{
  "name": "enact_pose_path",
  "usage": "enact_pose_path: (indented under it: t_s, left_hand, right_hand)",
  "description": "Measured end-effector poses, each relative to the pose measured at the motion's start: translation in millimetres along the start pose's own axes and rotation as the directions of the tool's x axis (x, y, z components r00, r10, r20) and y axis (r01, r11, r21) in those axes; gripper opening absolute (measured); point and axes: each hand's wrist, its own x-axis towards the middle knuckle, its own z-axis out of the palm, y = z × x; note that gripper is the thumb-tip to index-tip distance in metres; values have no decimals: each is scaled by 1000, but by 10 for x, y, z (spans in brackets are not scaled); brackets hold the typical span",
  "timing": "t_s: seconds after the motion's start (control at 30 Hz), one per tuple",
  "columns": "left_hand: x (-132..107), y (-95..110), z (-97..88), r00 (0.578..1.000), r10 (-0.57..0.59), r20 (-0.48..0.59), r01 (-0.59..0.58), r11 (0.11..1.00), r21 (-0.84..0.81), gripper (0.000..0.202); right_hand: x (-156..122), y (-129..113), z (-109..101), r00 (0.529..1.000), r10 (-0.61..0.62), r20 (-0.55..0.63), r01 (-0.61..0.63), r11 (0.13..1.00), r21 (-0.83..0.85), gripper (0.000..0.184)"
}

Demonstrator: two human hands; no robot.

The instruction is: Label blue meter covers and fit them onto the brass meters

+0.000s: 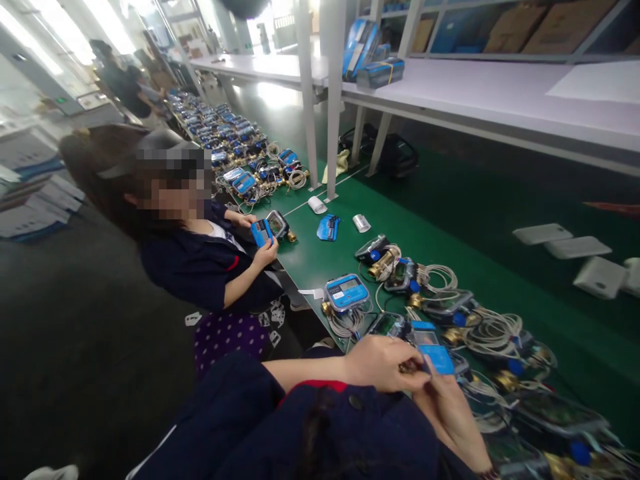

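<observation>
A blue faceplate label with a window cut in it is between my two hands, above the row of meters. My right hand grips its lower edge between thumb and fingers. At its left edge my left hand is closed in a pinch, the fingers curled and touching the label. Just beyond them lies an open-faced meter with a dark display, partly hidden. To its left stands a meter with a blue face, coiled cable under it.
Several meters with brass fittings and coiled cables line the green bench at right. A co-worker on the left holds a blue faceplate by a meter. White posts and a raised shelf stand behind.
</observation>
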Motion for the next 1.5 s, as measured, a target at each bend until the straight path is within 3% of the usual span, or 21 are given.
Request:
enact_pose_path:
  t_s: [0.13, 0.3, 0.43, 0.5, 0.57, 0.6, 0.67, 0.73, 0.8, 0.87, 0.93, 1.0, 1.07, 1.13, 1.2, 1.23, 1.3, 1.37, 1.5]
  left_hand:
    - [-1, 6, 15, 1000, -16, -21, 15, 999, -44, 15]
    - [-8, -40, -85, 998, -38, 45, 46, 983, -177, 18]
    - [2, -77, -144, 996, -86, -9, 84, 987, -139, 24]
    - [19, -79, -141, 998, -59, 30, 62, 991, -116, 25]
    - [35, -78, -131, 995, -6, 102, 18, 993, -116, 29]
    - [36, -84, -132, 991, 15, 132, 1, 993, -120, 30]
    - [13, -136, -163, 987, -12, 159, 30, 993, -112, 33]
    - [-67, -269, -243, 974, -144, 175, 158, 985, -65, 33]
    - [-215, -490, -369, 912, -360, 196, 358, 933, 45, 31]
    - [-426, -763, -526, 792, -581, 187, 550, 812, 194, 27]
    - [-672, -1012, -682, 698, -703, 140, 656, 705, 268, 21]
    - [-913, -1160, -788, 631, -771, 88, 726, 627, 284, 13]
    - [-1105, -1161, -801, 591, -805, 48, 773, 582, 252, 10]
    - [-1211, -1024, -702, 583, -811, 39, 795, 580, 175, 12]
    - [-1228, -802, -519, 622, -778, 87, 780, 625, 15, 16]
    - [-1214, -680, -411, 663, -739, 121, 749, 653, -114, 19]
    - [-1182, -456, -197, 725, -676, 132, 665, 636, -393, 22]
    - [-1196, -290, -16, 730, -680, 65, 571, 556, -604, 24]
    - [-1468, -160, 215, 619, -784, -48, 458, 410, -789, 32]
  right_hand:
    - [-32, 6, 36, 970, -180, -166, 183, 983, 2, 55]
    - [28, -87, -22, 937, -293, -189, 268, 952, -149, 62]
    - [36, -202, -112, 777, -583, -237, 502, 801, -326, 82]
    - [-13, -200, -108, 803, -589, -88, 508, 755, -415, 84]
    - [-48, -174, -81, 882, -470, 42, 432, 768, -474, 73]
    - [-46, -167, -74, 904, -426, 47, 394, 783, -481, 67]
    - [1, -194, -106, 899, -432, -71, 365, 830, -422, 60]
    - [78, -274, -214, 846, -470, -250, 395, 869, -298, 60]
    - [138, -374, -373, 764, -497, -410, 452, 867, -209, 59]
    - [157, -447, -526, 694, -514, -504, 488, 851, -196, 57]
    - [144, -467, -614, 666, -520, -535, 490, 845, -212, 58]
    - [120, -434, -605, 672, -531, -517, 473, 844, -253, 61]
    - [98, -354, -505, 696, -556, -454, 441, 830, -341, 63]
    - [80, -232, -346, 747, -579, -326, 399, 783, -478, 63]
    - [62, -73, -177, 813, -567, -132, 383, 692, -612, 62]
    - [52, 15, -102, 840, -542, -15, 396, 631, -667, 59]
    - [32, 196, 15, 847, -478, 234, 477, 486, -732, 52]
    - [13, 365, 90, 788, -405, 463, 602, 350, -718, 43]
    - [-25, 640, 181, 546, -264, 795, 837, 216, -502, 35]
